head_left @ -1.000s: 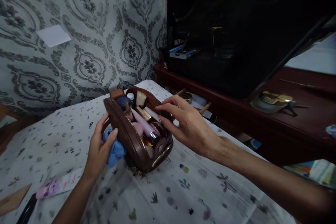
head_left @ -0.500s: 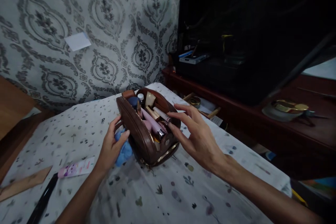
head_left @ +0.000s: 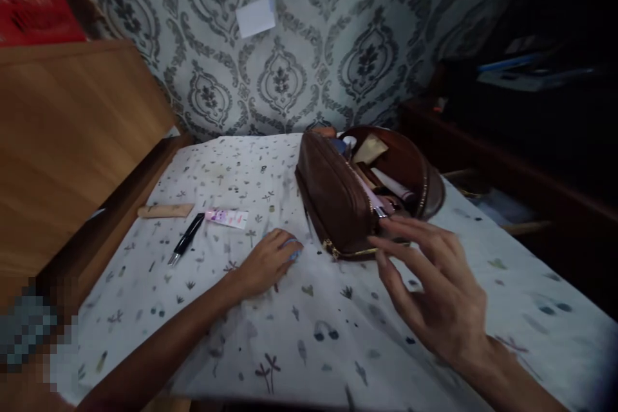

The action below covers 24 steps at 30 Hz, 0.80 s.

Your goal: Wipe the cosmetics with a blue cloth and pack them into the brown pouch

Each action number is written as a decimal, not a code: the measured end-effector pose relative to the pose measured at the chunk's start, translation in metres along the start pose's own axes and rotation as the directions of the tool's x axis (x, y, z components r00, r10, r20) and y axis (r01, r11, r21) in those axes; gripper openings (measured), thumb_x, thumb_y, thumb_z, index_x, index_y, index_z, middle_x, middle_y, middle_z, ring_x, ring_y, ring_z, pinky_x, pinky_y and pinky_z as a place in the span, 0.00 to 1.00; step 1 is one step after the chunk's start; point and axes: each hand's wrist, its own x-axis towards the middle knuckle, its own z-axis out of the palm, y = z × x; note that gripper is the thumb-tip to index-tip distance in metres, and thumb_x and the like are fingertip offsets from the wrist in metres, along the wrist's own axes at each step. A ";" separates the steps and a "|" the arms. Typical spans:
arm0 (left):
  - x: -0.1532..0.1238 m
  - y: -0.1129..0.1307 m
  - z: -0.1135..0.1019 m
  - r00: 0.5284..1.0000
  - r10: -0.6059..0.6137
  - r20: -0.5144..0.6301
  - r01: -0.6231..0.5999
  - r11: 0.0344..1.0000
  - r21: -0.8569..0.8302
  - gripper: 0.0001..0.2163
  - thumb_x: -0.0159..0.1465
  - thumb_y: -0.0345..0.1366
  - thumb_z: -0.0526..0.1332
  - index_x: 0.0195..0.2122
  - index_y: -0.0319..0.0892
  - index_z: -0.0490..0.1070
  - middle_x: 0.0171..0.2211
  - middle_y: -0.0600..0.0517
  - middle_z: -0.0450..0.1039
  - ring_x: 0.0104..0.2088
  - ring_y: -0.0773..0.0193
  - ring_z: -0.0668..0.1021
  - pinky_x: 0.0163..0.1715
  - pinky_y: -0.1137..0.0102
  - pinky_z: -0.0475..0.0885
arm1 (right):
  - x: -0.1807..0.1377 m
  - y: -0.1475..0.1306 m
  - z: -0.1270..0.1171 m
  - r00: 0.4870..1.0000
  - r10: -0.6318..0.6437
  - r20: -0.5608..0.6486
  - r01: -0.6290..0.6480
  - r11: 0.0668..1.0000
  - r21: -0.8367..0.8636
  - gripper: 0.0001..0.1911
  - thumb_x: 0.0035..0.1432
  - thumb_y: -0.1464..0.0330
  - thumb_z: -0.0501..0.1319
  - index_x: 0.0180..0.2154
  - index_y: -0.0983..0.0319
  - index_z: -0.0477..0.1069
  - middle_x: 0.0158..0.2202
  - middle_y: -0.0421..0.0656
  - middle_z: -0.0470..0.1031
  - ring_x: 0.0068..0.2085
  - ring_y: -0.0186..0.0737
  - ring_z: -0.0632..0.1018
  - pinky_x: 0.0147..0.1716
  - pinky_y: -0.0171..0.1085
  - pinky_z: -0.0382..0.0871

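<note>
A brown makeup bag stands unzipped on the patterned sheet. Inside it are a cream tube, a white-and-pink tube, a white cap and a lilac tube with a silver end. My left hand rests on the sheet to the left of the bag, fingers curled over a crumpled light-blue cloth, mostly hidden. My right hand is open at the bag's near end, fingers apart and fingertips close to the zip; whether they touch it I cannot tell.
Left on the sheet lie a beige tube, a black pen-like tube and a pink-and-white cream tube. A wooden board rises at the left edge. Dark red furniture with an open drawer borders the right.
My left hand has left the bag's side and closed over the blue cloth. My right hand has drawn back from the tubes to the bag's near end. The view has swung left.
</note>
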 end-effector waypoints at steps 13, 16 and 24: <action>-0.042 -0.078 -0.068 0.820 -0.491 -0.294 0.572 0.715 0.402 0.19 0.71 0.34 0.48 0.60 0.35 0.65 0.56 0.35 0.71 0.58 0.48 0.72 0.58 0.52 0.66 | 0.007 -0.057 0.096 0.866 0.071 0.495 -0.314 0.848 0.427 0.10 0.63 0.74 0.55 0.40 0.63 0.75 0.37 0.47 0.79 0.40 0.42 0.78 0.40 0.43 0.76; -0.045 -0.089 -0.067 0.831 -0.506 -0.230 0.550 0.693 0.465 0.19 0.72 0.37 0.49 0.60 0.37 0.67 0.57 0.37 0.72 0.61 0.47 0.70 0.60 0.52 0.64 | 0.016 -0.066 0.119 0.751 0.167 0.638 -0.531 0.727 0.435 0.10 0.62 0.73 0.56 0.41 0.63 0.75 0.40 0.47 0.79 0.38 0.39 0.78 0.39 0.39 0.75; -0.054 -0.087 -0.077 0.878 -0.469 -0.097 0.451 0.743 0.494 0.20 0.70 0.48 0.51 0.52 0.42 0.73 0.45 0.42 0.75 0.48 0.49 0.75 0.49 0.57 0.70 | -0.006 -0.067 0.158 0.562 0.289 0.775 -0.823 0.111 0.556 0.12 0.56 0.64 0.63 0.39 0.65 0.71 0.33 0.41 0.74 0.33 0.36 0.80 0.31 0.33 0.73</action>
